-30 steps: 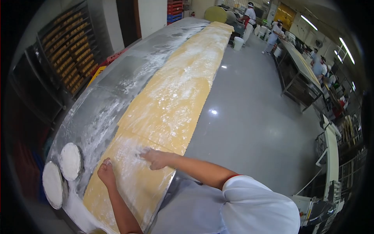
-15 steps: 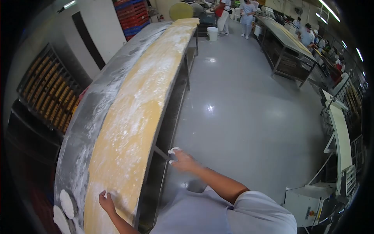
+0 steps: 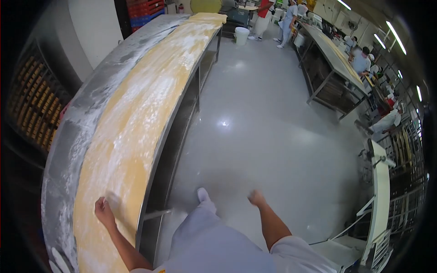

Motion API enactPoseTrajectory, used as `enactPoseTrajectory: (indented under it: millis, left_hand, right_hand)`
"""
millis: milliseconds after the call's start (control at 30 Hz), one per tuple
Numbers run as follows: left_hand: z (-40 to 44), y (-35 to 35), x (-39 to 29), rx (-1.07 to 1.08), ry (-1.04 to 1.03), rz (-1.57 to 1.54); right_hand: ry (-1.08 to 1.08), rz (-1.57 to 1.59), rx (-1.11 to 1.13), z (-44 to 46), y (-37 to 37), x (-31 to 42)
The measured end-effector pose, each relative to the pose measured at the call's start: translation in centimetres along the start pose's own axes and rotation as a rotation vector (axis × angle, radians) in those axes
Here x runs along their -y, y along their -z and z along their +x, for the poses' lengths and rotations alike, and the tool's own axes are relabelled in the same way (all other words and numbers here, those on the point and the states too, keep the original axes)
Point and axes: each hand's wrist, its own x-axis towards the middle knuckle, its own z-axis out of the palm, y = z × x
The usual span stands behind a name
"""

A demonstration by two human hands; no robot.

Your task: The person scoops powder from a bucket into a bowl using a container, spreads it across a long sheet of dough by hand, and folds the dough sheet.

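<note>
A long sheet of yellow dough (image 3: 136,104), streaked with white flour, runs along the metal table (image 3: 86,98) on the left. Above the near part of the sheet is my left hand (image 3: 104,211), fingers drawn together; whether it pinches anything is too small to make out. My right hand (image 3: 257,198) hangs over the floor, away from the table, blurred, its fingers not clear. At the bottom left, white floury rounds (image 3: 60,260) are partly cut off by the view's dark edge.
A white bucket (image 3: 241,35) stands on the floor past the table's far end. Several people work around a second table (image 3: 327,59) at the upper right. A conveyor-like machine (image 3: 380,191) is on the right. A rack of trays (image 3: 36,102) stands at left.
The view has swung toward the floor and aisle. My right hand has left the dough and moved right over the floor. My left hand stays above the sheet. A foot now shows below.
</note>
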Motion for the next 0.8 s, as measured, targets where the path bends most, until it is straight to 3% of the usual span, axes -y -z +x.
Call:
enactPoseTrajectory:
  millis: [33,67,100,133,167,200,233,300,367,400,433,467,533,567,633,700,767,800]
  left_hand:
    - [2.0,-4.4,-2.0,0.043,-0.05,0.012]
    - [3.7,-9.2,-4.2,0.085,-0.1,0.025]
    - [5.1,-14.5,-7.2,0.129,-0.172,-0.009]
    - [6.0,-20.1,-11.1,0.224,-0.141,-0.124]
    - [6.5,-25.7,-15.0,0.345,-0.152,-0.235]
    - [6.4,-30.4,-20.3,0.513,-0.122,-0.312]
    - [6.1,-35.8,-23.1,0.597,-0.163,-0.306]
    - [5.1,-43.5,-30.4,0.801,-0.381,-0.269]
    - [5.0,-49.2,-37.3,0.971,-0.632,-0.084]
    - [5.2,-52.3,-39.1,0.975,-0.645,-0.077]
    - [5.3,-55.4,-40.7,1.114,-0.607,-0.054]
    - [5.8,-58.3,-42.0,1.25,-0.564,-0.03]
    - [6.8,-63.8,-42.4,1.169,-0.672,0.024]
    - [7.3,-66.4,-42.8,1.082,-0.771,0.064]
    - [9.6,-70.3,-43.7,1.099,-0.689,0.13]
    - [12.5,-72.9,-44.7,1.057,-0.518,0.199]
    - [16.4,-75.3,-45.7,0.925,-0.392,0.153]
    - [18.5,-76.3,-45.8,0.854,-0.338,0.117]
  right_hand:
    - [-0.279,0.304,0.154,0.2,-7.7,-2.4]
    - [-0.404,0.424,0.436,-4.4,-3.0,-2.4]
    - [-0.307,0.327,0.497,-6.0,-6.3,-3.7]
    - [-0.341,0.446,0.513,-8.7,-5.8,-4.0]
    - [-0.236,0.509,0.634,-9.9,-6.8,-5.2]
    - [-0.103,0.461,0.624,-10.7,-10.2,-6.0]
    - [-0.037,0.36,0.45,-12.5,-14.0,-6.5]
    - [-0.19,0.405,0.526,-12.4,-16.9,-7.2]
    - [0.011,0.323,0.417,-11.8,-9.6,-7.9]
    - [0.013,0.336,0.408,-10.1,-7.2,-8.0]
    - [-0.38,0.802,0.43,-8.0,-5.2,-8.1]
    - [-0.476,1.007,0.425,-6.2,-3.4,-9.6]
    - [-0.691,1.418,0.366,-2.5,-0.2,-12.4]
    - [-0.584,1.295,0.361,0.6,-1.7,-14.5]
    - [-0.481,1.165,0.347,6.8,-1.7,-20.7]
    - [-0.034,0.406,0.328,12.2,1.9,-26.9]
    - [-0.906,0.98,0.336,20.4,8.4,-33.6]
    - [-0.822,0.935,0.199,24.0,10.9,-37.6]
